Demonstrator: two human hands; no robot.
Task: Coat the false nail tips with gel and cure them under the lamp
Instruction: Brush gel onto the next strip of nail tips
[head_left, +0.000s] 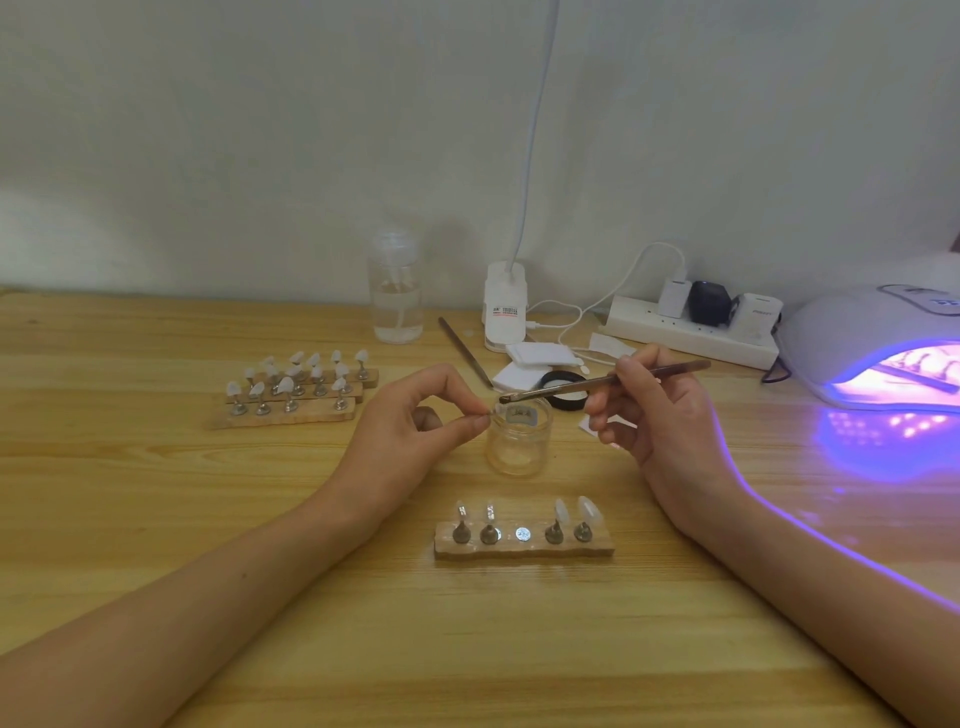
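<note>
Left grip (415, 415) pinches a tiny pale tip (492, 411) between thumb and forefinger, the other fingers curled in. The piece is too small to make out clearly, and whatever it sits on is hidden by the fingers. Right grip (649, 410) is closed round a brush (597, 383), held like a pen, with the bristle end pointing left. The bristles meet the pinched tip or stop just short of it; I cannot tell which.

Both are held just above the far-left rim of a clear jar (519, 441) between the two grips. What lies in the jar is blurred.

Near the jar, a holder (597, 545) carries four upright tips (561, 512), two left and two right. Its middle disc (522, 533) is bare.

Three more holders (291, 415) with many tips lie well apart on the tabletop (311, 597), far left of the left grip.

At the far right, the lamp (857, 332) glows violet and is cut off by the picture's edge. A dark bar shows inside it, but nothing more can be made out.

Behind the jar are a black lid (566, 389), white pads (530, 364), a metal tool (465, 353), a clear bottle (396, 291), a white clip (505, 306) and a power strip (685, 332).

The clip's label has red and dark print. One plug and the lamp's top have faint marks. None of this writing is legible.
</note>
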